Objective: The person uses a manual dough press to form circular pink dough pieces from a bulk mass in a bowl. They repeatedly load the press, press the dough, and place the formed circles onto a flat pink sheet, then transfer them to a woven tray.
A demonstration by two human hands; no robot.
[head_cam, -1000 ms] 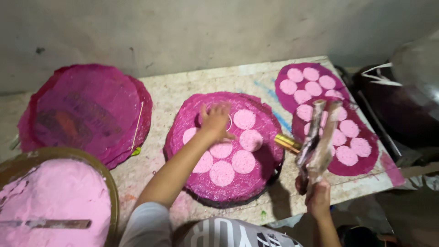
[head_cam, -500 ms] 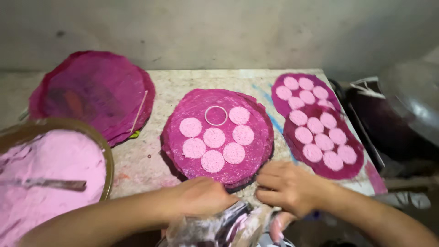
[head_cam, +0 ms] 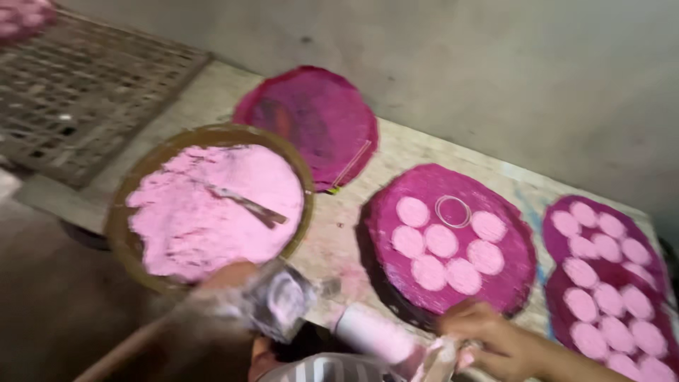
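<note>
My left hand [head_cam: 226,279] is a blurred shape at the near rim of a brown bowl [head_cam: 212,131]; it grips a crumpled clear plastic bag [head_cam: 279,304] dusted pink. My right hand [head_cam: 488,336] is at the bottom, fingers closed on another bit of the plastic [head_cam: 438,354]. A pink-coated cylinder [head_cam: 371,336] lies between the hands. The bowl holds pink powder [head_cam: 198,212] with a flat scraper [head_cam: 247,205] lying in it. Beyond my right hand, a round magenta mat [head_cam: 520,258] carries several pink discs and a thin ring [head_cam: 453,211].
A bare magenta mat [head_cam: 304,120] lies at the back by the grey wall. Two more mats with several pink discs [head_cam: 583,304] overlap at the right edge. A wire grid [head_cam: 71,92] stands at the far left. The tabletop [head_cam: 332,240] is pale and stained.
The view has swung left and tilted. My hands, together over the crumpled plastic at the front, have drawn apart; the left one now sits by the powder bowl.
</note>
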